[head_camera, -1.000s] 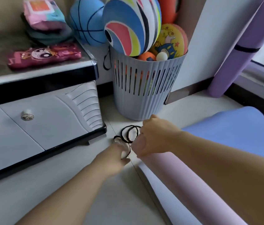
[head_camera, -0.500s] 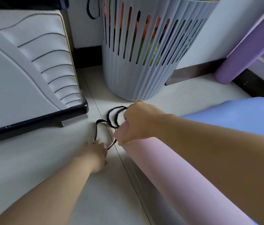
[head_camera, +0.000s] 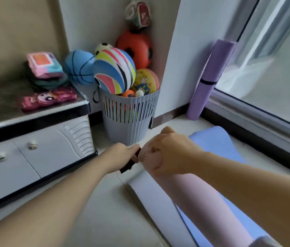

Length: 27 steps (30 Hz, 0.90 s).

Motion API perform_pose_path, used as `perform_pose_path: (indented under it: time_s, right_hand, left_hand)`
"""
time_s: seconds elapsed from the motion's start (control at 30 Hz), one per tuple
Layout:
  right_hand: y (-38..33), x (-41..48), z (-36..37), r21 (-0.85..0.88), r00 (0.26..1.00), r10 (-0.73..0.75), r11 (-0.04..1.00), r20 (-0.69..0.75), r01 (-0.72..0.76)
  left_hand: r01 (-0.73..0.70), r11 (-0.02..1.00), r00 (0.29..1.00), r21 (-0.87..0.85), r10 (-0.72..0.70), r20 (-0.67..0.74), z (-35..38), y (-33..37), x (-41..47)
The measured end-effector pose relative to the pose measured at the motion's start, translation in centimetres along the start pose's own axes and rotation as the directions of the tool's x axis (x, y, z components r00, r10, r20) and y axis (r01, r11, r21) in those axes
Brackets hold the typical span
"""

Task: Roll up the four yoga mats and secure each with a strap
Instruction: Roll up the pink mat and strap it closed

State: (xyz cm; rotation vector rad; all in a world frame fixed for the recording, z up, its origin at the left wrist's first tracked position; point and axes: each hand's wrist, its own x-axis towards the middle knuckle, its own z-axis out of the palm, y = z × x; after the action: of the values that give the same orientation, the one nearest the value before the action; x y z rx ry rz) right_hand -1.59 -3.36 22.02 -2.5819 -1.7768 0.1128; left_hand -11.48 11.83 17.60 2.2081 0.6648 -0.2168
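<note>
- Leftmost, a low white cabinet (head_camera: 33, 157) with round knobs stands against the wall. A pink pencil case (head_camera: 49, 98) lies on its dark top.
- A blue basketball (head_camera: 79, 68) sits at the cabinet's right end, just beside a grey slotted plastic basket (head_camera: 128, 118) heaped with coloured balls.
- The left hand (head_camera: 121, 155) is in front of the basket, its fingers curled round a black strap (head_camera: 127, 165). The strap is held just beside the spiral end of the roll.
- The right hand (head_camera: 169, 154) wraps over the top of that end of the rolled pink yoga mat (head_camera: 203, 202), fingers bent round it in a firm grip. The roll runs from the hand down toward the lower right.
- Under the roll lie a pale grey mat (head_camera: 151, 193) and a flat blue yoga mat (head_camera: 217, 139), both spread on the floor.
- A rolled purple yoga mat (head_camera: 210, 77) leans upright in the corner, with a black band (head_camera: 208, 82) round its middle.
- A window (head_camera: 274, 77) fills the right side.
</note>
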Motion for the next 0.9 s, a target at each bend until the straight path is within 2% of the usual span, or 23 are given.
perform_pose_path:
  time_s: [0.07,0.1,0.13,0.2,0.27,0.37,0.47,0.63,0.77,0.9]
  right_hand:
    - [-1.0,-5.0,-3.9,0.048,0.994,-0.001,0.999,-0.109,0.006]
    - [-1.5,-7.4,-5.7,0.048,0.985,0.004,0.999,-0.174,0.004]
    - [-2.1,-9.5,-7.5,0.023,0.973,0.015,1.0,-0.229,-0.01]
    - [-3.4,-13.3,-10.4,-0.03,0.947,0.053,0.997,-0.316,-0.066]
    - [-5.1,-16.8,-12.5,-0.024,0.913,0.076,0.995,-0.4,-0.094]
    - [-8.2,-20.8,-13.7,0.046,0.831,0.111,0.994,-0.545,-0.103]
    - [-11.0,-23.0,-13.3,0.097,0.757,0.159,0.987,-0.634,-0.126]
    - [-14.6,-26.5,-10.4,0.143,0.741,0.207,0.978,-0.639,-0.15]
    - [-16.0,-28.4,-8.7,0.137,0.772,0.209,0.978,-0.601,-0.158]
    - [-16.7,-29.5,-10.2,0.128,0.892,0.218,0.975,-0.396,-0.181]
  left_hand:
    - [0.022,0.997,0.998,0.073,-0.027,0.063,-0.1,3.5,-4.8]
    - [0.047,0.998,0.994,0.037,-0.051,0.1,-0.1,4.9,-7.2]
    - [0.089,0.993,0.986,-0.073,-0.078,0.145,0.0,6.1,-9.4]
    - [0.157,0.922,0.974,-0.355,-0.085,0.21,-0.1,8.5,-13.6]
    - [0.154,0.852,0.977,-0.5,-0.057,0.205,-0.3,11.1,-18.1]
    - [0.118,0.845,0.987,-0.521,-0.042,0.156,-0.6,14.3,-23.8]
    - [0.11,0.903,0.992,-0.416,-0.072,0.105,-1.0,15.3,-27.2]
    - [0.168,0.953,0.977,-0.252,-0.128,0.168,0.0,13.5,-30.7]
    - [0.167,0.966,0.963,-0.197,-0.117,0.245,1.4,12.3,-32.0]
    - [0.15,0.973,0.953,-0.176,-0.095,0.288,1.7,12.1,-32.4]
